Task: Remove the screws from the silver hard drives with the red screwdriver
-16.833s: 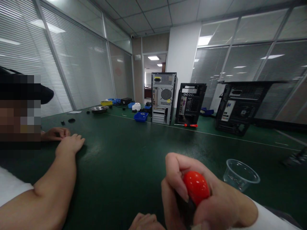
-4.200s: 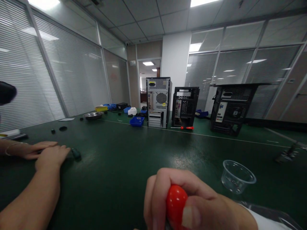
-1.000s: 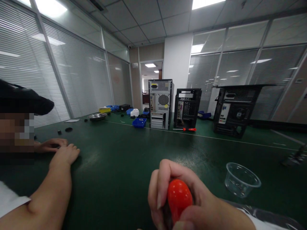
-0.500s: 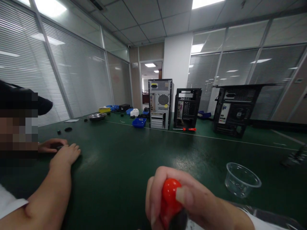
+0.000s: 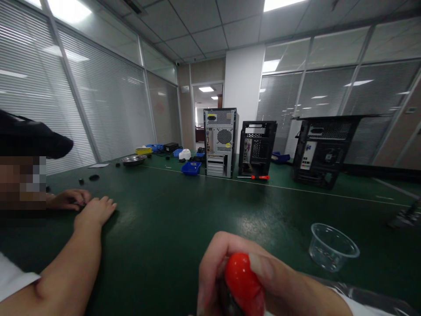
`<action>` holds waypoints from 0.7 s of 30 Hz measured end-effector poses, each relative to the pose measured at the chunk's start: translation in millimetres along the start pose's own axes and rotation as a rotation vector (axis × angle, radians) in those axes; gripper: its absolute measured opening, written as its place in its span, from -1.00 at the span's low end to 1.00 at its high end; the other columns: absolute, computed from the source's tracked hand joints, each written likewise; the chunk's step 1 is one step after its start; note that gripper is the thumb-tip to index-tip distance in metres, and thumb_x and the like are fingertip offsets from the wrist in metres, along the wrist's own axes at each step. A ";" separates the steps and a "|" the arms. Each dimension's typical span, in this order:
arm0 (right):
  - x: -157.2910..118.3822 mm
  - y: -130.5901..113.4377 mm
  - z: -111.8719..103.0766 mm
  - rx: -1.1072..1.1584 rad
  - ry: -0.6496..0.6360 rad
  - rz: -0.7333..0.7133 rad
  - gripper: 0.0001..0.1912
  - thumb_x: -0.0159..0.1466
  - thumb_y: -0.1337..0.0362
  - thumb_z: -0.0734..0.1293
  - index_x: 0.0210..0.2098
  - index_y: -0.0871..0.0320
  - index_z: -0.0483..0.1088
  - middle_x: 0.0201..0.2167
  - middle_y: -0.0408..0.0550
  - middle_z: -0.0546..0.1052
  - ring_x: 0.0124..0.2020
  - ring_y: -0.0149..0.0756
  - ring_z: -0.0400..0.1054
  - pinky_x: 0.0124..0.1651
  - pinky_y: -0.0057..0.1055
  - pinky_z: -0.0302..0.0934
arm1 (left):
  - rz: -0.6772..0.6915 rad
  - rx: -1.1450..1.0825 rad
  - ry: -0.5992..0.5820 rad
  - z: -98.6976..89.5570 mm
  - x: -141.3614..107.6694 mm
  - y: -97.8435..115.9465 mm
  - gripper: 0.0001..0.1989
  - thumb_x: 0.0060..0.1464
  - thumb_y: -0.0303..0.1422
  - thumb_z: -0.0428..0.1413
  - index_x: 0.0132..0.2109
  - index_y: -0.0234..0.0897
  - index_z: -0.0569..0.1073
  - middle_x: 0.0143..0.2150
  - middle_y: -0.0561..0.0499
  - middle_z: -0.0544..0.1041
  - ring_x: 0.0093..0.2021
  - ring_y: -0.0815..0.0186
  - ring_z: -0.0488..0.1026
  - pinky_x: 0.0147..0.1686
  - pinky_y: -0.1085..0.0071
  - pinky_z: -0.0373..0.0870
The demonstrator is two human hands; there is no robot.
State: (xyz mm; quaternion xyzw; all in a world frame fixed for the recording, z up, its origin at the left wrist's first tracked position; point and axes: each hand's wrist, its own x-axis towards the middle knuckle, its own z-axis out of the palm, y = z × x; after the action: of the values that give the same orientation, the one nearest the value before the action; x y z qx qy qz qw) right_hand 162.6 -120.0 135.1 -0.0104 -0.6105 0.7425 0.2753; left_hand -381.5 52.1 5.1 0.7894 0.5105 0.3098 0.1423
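Note:
At the bottom centre my right hand (image 5: 279, 274) is closed round the red and black handle of a screwdriver (image 5: 243, 274). The rounded red end points up towards the camera, with the thumb pressed on its side. The shaft and tip are hidden below the handle and the frame's bottom edge. To the right of the hand stands a clear plastic cup (image 5: 333, 252) with a few small dark bits at its bottom. My left hand does not show.
At the left another person's forearm (image 5: 75, 254) and hands rest on the green table (image 5: 158, 219). Along the back stand a silver computer case (image 5: 219, 145), two black cases, a blue tray (image 5: 190, 168), a metal dish (image 5: 133, 160) and a red screwdriver (image 5: 259, 177).
My right hand has turned slightly, and the red handle has rotated in its grip, its end now a little lower and further right. The other person's hands have shifted slightly.

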 end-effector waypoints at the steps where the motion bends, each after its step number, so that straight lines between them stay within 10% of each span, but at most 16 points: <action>1: 0.4 0.8 0.6 -0.031 0.011 -0.033 -0.44 0.48 -0.14 0.19 0.00 0.27 0.48 -0.23 -0.01 0.49 -0.29 -0.42 0.31 -0.18 -0.43 0.19 | -0.005 0.029 -0.010 -0.7 0.5 3.2 -0.44 0.01 0.15 0.12 -0.60 -0.16 0.17 -0.57 0.07 0.15 -0.23 0.08 0.53 -0.09 0.00 0.32; 5: 5.9 1.8 3.2 0.013 -0.016 -0.113 -0.57 0.46 -0.02 0.27 -0.13 0.28 0.47 -0.24 0.01 0.51 -0.28 -0.37 0.35 -0.13 -0.40 0.22 | 0.011 0.254 0.037 2.1 1.1 21.8 -0.50 -0.03 0.19 0.09 -0.58 -0.12 0.33 -0.55 -0.04 0.35 0.00 -0.05 0.54 -0.05 -0.03 0.31; 15: 2.3 -17.1 8.1 0.160 -0.003 -0.069 -0.78 0.37 0.18 0.42 -0.19 0.25 0.50 -0.23 -0.01 0.56 -0.22 -0.37 0.45 -0.12 -0.45 0.34 | -0.035 0.343 -0.299 10.1 7.4 59.8 -0.71 -0.15 0.04 0.22 -0.26 0.13 0.60 -0.39 -0.06 0.48 0.00 -0.18 0.50 -0.08 -0.12 0.32; 21: -3.6 -29.0 4.3 -0.019 -0.039 0.029 -0.81 0.41 0.21 0.42 -0.12 0.24 0.50 -0.16 -0.01 0.59 -0.08 -0.34 0.49 0.06 -0.37 0.32 | -0.110 0.475 -0.165 11.0 5.2 50.0 -0.69 -0.19 0.10 0.19 -0.35 0.07 0.57 -0.45 -0.07 0.38 -0.06 -0.19 0.50 -0.14 -0.11 0.29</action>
State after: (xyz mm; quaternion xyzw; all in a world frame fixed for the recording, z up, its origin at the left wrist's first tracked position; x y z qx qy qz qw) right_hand 175.5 -122.3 161.4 -0.0072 -0.6225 0.7408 0.2524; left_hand -337.2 35.8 25.5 0.7944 0.5977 0.1077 0.0105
